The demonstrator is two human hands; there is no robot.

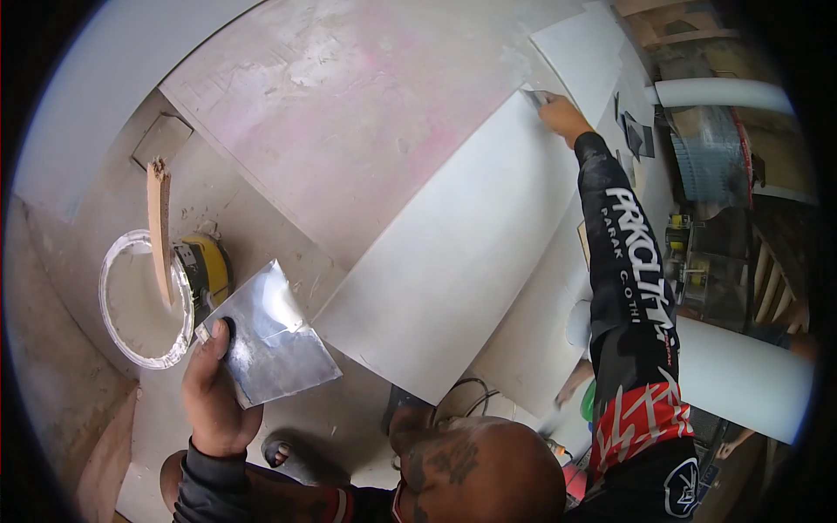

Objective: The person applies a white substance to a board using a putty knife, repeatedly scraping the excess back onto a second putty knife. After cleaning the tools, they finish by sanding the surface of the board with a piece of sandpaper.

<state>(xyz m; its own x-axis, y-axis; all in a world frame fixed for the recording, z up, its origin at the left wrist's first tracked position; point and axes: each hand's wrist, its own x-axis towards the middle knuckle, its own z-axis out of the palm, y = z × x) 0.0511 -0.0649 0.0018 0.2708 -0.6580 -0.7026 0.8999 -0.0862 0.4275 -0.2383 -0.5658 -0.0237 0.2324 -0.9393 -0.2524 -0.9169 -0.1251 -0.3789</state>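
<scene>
My left hand [214,392] grips a square metal plate [283,353] by its edge, with the thumb pressed on top near a dark round spot. Some pale smears mark the plate's shiny face. At the far end of a long white board [436,253], my right hand [565,118] is closed on a thin grey scraper [534,98], whose blade lies against the board's surface. Just beyond my left hand stands an open tub of pale filler [139,296], its rim coated white. A wooden stick [159,218] stands upright in the filler.
A larger board with pinkish patches [349,122] lies left of the white board. Dark sheets of sandpaper or similar [638,135] rest to the right. My bent, tattooed knee [488,475] is close to the board's near end. Another person's hand [574,383] shows at the right.
</scene>
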